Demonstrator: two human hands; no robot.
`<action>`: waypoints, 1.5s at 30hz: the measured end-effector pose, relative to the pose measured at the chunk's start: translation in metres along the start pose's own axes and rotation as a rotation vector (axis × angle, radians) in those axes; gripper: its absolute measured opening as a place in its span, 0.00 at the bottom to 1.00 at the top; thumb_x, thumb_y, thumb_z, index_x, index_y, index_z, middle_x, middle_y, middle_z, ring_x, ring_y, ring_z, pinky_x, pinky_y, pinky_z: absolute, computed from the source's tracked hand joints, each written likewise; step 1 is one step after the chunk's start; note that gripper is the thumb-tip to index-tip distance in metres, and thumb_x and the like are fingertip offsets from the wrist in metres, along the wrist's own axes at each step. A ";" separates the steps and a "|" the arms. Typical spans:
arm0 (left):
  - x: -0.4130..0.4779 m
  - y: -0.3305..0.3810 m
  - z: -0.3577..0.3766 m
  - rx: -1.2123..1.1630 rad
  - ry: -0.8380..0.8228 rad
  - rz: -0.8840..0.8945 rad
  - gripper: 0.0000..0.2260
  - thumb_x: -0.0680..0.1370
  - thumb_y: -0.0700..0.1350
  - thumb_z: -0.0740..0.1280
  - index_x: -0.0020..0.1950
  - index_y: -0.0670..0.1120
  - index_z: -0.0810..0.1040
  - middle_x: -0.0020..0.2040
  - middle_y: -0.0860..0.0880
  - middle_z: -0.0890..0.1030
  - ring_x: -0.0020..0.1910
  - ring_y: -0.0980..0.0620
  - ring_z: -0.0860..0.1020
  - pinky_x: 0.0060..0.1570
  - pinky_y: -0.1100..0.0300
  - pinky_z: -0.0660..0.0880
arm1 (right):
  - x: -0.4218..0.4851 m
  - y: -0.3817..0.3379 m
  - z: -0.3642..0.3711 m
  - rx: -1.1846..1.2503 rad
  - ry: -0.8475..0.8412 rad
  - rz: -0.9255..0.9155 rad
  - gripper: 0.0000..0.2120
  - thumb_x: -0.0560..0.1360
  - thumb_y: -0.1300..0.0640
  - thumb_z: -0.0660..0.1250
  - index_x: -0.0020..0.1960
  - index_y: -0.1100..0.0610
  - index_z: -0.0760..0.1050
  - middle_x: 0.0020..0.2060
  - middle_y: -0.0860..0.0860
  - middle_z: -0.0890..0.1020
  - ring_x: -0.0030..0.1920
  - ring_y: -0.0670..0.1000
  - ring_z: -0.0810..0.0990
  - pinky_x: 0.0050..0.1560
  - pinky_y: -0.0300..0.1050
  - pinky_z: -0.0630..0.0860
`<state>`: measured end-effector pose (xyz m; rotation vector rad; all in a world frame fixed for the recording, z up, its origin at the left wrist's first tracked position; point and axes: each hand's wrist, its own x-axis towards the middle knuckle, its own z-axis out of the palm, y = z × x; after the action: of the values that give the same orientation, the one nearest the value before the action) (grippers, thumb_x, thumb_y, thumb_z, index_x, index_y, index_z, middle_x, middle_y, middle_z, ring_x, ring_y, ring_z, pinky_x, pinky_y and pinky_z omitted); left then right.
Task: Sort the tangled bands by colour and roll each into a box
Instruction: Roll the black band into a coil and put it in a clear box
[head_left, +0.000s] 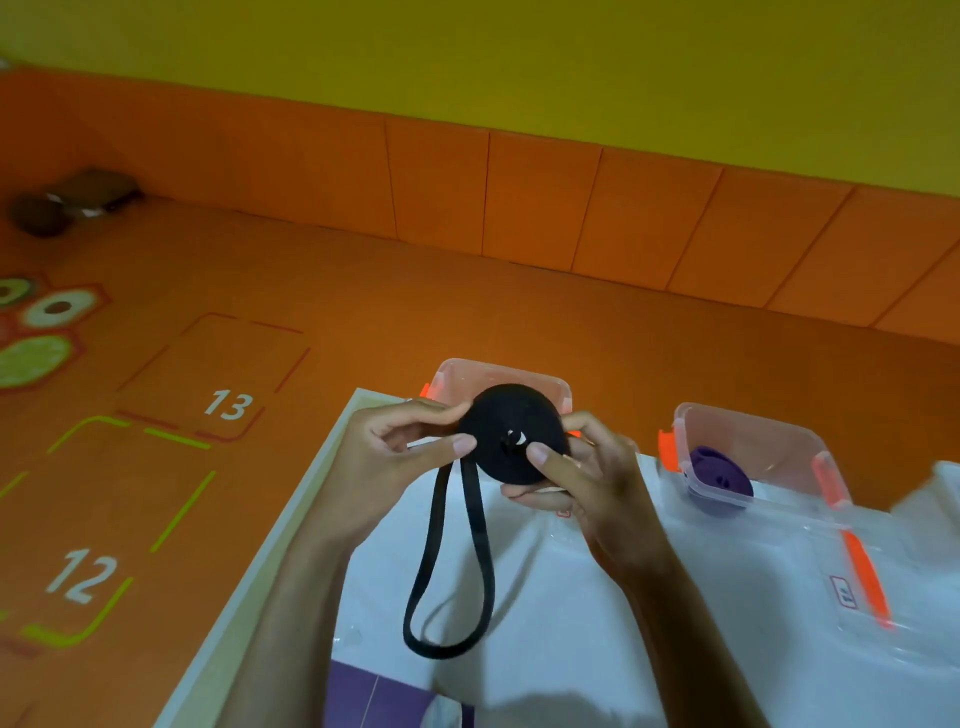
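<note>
Beside floor numbers 13 (228, 405) and 12 (81, 577), left hand (387, 460) and right hand (589, 480) pinch black band (511, 423).

Black band (511, 434): solid black, coil and hanging loop alike. Purple band (719, 475): deep purple, inside right box (769, 431). Right box and left box (498, 371): clear plastic, orange clips. Worktop (571, 571): white cover, cream edge. Purple sheet (374, 699) at near edge. Floor (363, 312): orange, white numerals 12 and 13, lime-green and red dashed outlines. Wall (519, 62): yellow above, orange panels below.
</note>
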<state>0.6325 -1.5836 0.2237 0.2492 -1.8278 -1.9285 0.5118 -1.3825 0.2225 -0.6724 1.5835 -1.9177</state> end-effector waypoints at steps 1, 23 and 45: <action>-0.004 -0.001 0.002 0.016 0.012 0.002 0.17 0.71 0.55 0.82 0.57 0.55 0.89 0.57 0.50 0.88 0.57 0.49 0.86 0.55 0.63 0.81 | -0.004 0.002 -0.001 -0.033 -0.008 -0.009 0.13 0.76 0.49 0.78 0.56 0.52 0.80 0.55 0.57 0.88 0.45 0.65 0.89 0.47 0.53 0.87; -0.005 0.011 0.016 0.085 0.201 0.210 0.10 0.70 0.46 0.84 0.48 0.53 0.88 0.49 0.48 0.89 0.51 0.46 0.87 0.53 0.60 0.82 | 0.000 -0.007 0.011 -0.262 0.011 -0.129 0.12 0.72 0.45 0.76 0.54 0.43 0.81 0.49 0.49 0.87 0.50 0.54 0.88 0.40 0.46 0.86; 0.044 -0.008 -0.043 -0.025 0.143 0.173 0.06 0.72 0.40 0.82 0.48 0.47 0.89 0.53 0.47 0.88 0.56 0.47 0.86 0.53 0.60 0.81 | 0.054 -0.015 0.035 -0.350 -0.044 -0.049 0.09 0.74 0.52 0.75 0.53 0.44 0.81 0.52 0.46 0.86 0.46 0.55 0.89 0.30 0.50 0.84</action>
<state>0.6109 -1.6417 0.2199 0.2079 -1.6748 -1.7671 0.4949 -1.4424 0.2448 -0.8964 1.9110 -1.6588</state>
